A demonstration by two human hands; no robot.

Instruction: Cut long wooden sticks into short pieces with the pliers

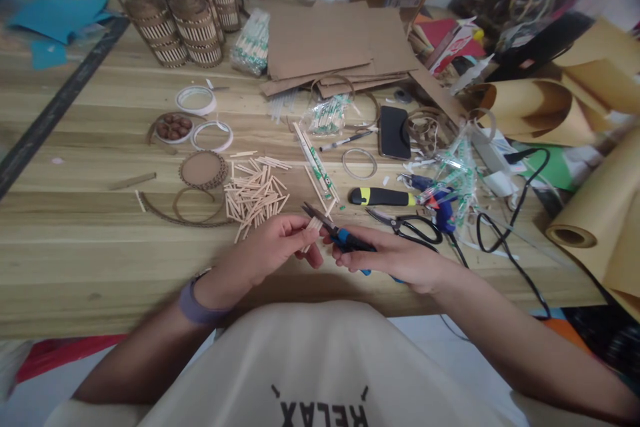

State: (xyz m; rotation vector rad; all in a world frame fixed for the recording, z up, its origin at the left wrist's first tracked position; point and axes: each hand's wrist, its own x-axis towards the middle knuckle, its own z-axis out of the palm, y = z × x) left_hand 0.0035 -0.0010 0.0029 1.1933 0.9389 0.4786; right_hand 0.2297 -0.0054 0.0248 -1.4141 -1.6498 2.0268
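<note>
My left hand (283, 243) is closed on several thin wooden sticks (313, 225), pinched between thumb and fingers. In my right hand (387, 257) is a pair of blue-and-black-handled pliers (345, 237), gripped by the handles. Their dark jaws reach the sticks at the left fingertips; whether they touch is too small to tell. A pile of short cut sticks (255, 197) lies just beyond my left hand. Ahead of the pliers are paper-wrapped chopsticks (317, 163) and loose sticks (315, 183) on the wooden table (75, 260).
Black-handled scissors (417, 227), a yellow-black utility knife (383, 197) and a blue glue gun (444, 213) with its cable lie right. Behind are a phone (394, 131), tape rolls (213, 136), a round cardboard piece (203, 169), cardboard sheets (320, 40) and stick-covered lanterns (195, 27).
</note>
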